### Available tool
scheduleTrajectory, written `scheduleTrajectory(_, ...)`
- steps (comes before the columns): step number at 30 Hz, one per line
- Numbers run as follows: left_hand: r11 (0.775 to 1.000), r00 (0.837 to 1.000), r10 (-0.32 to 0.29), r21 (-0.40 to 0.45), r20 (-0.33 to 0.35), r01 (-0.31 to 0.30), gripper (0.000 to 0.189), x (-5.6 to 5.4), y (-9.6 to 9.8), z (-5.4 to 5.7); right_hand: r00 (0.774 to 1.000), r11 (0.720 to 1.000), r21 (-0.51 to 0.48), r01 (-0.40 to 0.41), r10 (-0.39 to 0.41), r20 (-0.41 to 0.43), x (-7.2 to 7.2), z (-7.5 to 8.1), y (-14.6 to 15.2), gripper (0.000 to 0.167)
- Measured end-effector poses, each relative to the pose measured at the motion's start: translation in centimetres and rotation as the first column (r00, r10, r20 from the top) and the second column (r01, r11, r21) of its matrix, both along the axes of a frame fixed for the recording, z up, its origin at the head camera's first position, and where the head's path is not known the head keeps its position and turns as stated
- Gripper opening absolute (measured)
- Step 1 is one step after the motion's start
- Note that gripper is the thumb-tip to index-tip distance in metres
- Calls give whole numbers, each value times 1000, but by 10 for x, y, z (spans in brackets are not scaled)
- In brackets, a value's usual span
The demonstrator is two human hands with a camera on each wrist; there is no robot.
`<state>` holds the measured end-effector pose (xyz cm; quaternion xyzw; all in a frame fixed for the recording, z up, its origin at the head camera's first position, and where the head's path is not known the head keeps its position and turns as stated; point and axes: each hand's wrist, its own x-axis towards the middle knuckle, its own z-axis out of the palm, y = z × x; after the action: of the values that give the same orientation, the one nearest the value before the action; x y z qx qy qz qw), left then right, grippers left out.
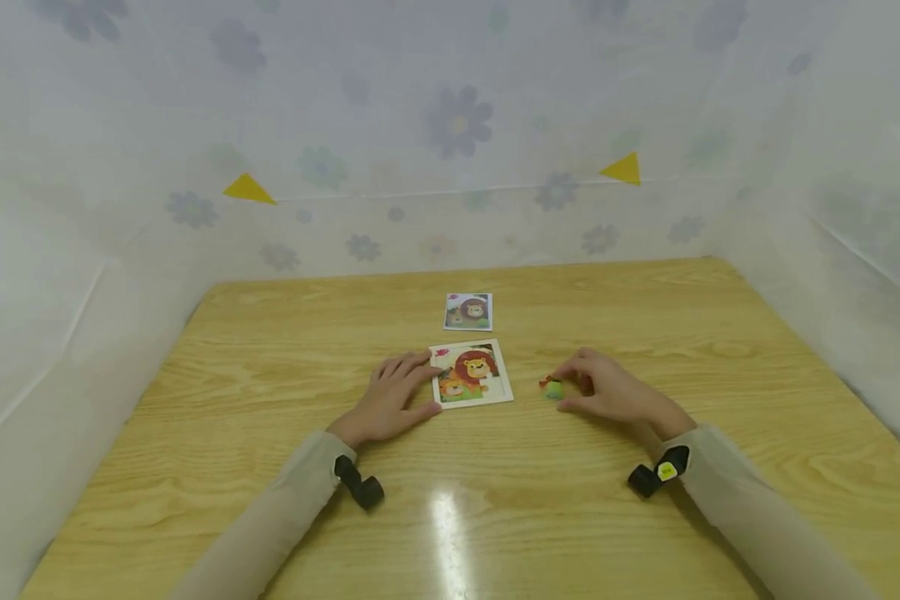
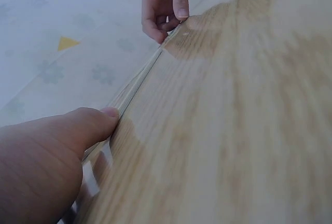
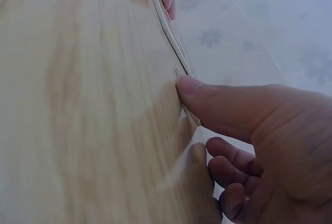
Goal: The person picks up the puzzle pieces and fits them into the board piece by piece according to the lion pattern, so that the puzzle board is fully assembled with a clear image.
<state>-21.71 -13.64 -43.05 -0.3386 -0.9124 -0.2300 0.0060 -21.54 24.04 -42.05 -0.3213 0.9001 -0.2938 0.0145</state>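
A square jigsaw puzzle board (image 1: 505, 383) with a lion picture lies mid-table, with a pale gap at its lower right. My left hand (image 1: 393, 398) rests at the board's left side, fingers spread over its edge and thumb at the lower left corner. To the right of the board, my right hand (image 1: 607, 390) pinches a small green and orange puzzle piece (image 1: 552, 389) between thumb and fingers, low over the table. Seen from the right wrist, the thumb (image 3: 223, 102) reaches in at the tabletop, the other fingers curled below it.
Behind the board lies a smaller card (image 1: 468, 312) with the same lion picture. The wooden table (image 1: 307, 333) is enclosed at the back and sides by pale flower-patterned sheeting (image 1: 390, 108), with two yellow triangles (image 1: 624, 169) on the back sheet.
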Motion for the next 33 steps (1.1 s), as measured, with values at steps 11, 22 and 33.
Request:
scheduleTrajectory(11, 1000, 1000, 1, -9, -5, -1, 56, -3, 0, -1, 995, 999, -23, -25, 27, 101, -9, 7, -11, 26)
scheduleTrajectory(22, 1000, 1000, 9, -16, 20, -9, 57, -3, 1, -5, 998, 986, -168, -3, 14, 65, -12, 2, -31, 12)
scheduleTrajectory(33, 1000, 1000, 11, -19, 17, -10, 56, -3, 0, -4, 995, 976, -216, 0, 22, 100, -12, 9, -62, 23)
